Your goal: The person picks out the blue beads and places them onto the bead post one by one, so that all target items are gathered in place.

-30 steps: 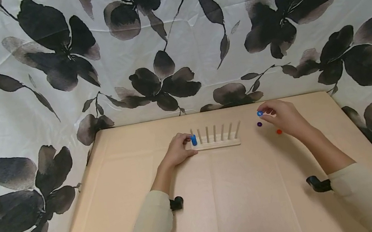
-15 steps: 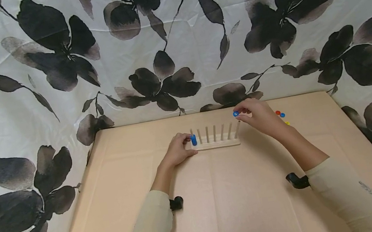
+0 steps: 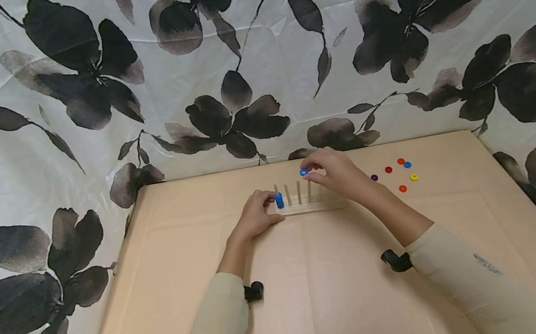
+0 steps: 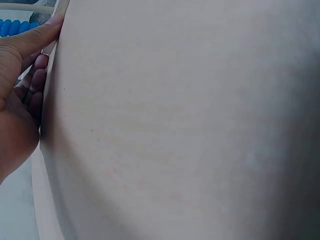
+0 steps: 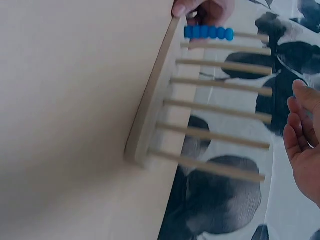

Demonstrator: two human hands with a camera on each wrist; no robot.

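Observation:
A wooden peg rack (image 3: pixel 300 209) with a row of upright pegs stands on the table. Several blue beads (image 5: pixel 209 32) are stacked on its leftmost peg; the other pegs in the right wrist view are bare. My left hand (image 3: pixel 254 215) grips the rack's left end, thumb (image 4: pixel 47 30) on the near side of the base. Between thumb and fingertips my right hand (image 3: pixel 333 173) pinches a blue bead (image 3: pixel 304 172), held above the middle of the rack and apart from the stack. That bead does not show in the right wrist view. My right arm hides the rack's right-hand pegs in the head view.
Loose beads lie right of the rack: purple (image 3: pixel 374 177), red (image 3: pixel 388 170), yellow (image 3: pixel 414 177), blue (image 3: pixel 407 164) and two orange-red, one of them the nearest bead (image 3: pixel 403 188). Behind the table (image 3: pixel 312 287) hangs a floral cloth (image 3: pixel 129 72).
My right hand has moved left with the pinched blue bead, from beside the loose beads to over the rack, uncovering those beads. The left hand and the rack have stayed put.

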